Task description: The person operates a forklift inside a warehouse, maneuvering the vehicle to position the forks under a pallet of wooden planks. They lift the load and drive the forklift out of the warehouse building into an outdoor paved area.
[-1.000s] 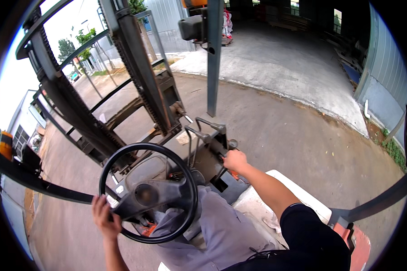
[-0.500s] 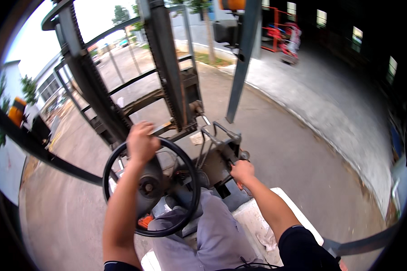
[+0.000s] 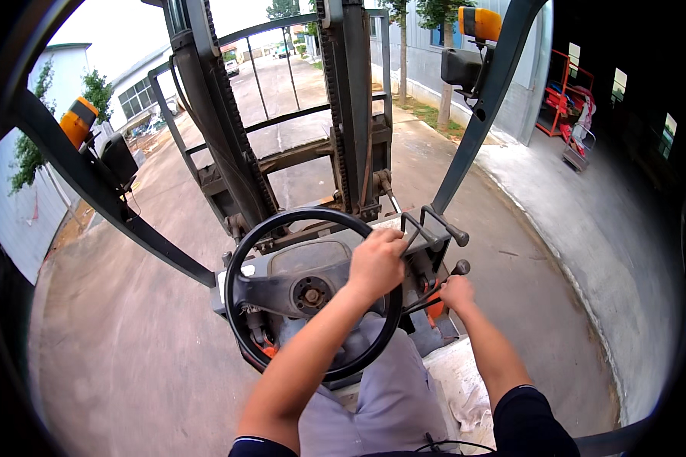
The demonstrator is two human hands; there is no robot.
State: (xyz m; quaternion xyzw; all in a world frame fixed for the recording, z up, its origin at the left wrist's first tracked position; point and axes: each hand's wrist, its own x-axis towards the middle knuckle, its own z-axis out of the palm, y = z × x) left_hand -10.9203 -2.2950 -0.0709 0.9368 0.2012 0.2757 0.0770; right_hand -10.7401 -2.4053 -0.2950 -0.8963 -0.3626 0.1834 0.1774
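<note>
a: item one, steering wheel point(image 3: 312, 293)?
b: one, black, centre of the cab over the person's lap. left hand point(image 3: 376, 263) clenched on its upper right rim.
a: levers?
b: three black-knobbed control levers point(image 3: 442, 228) just right of the wheel. right hand point(image 3: 457, 293) closed around the nearest lever, beside its knob point(image 3: 461, 266).
a: containers?
b: only the cab frame itself, holding the seated person.
a: outside?
b: two mast rails point(image 3: 351, 107) ahead, two orange lamps point(image 3: 78, 122), one per side, concrete yard point(image 3: 114, 365) below.
</note>
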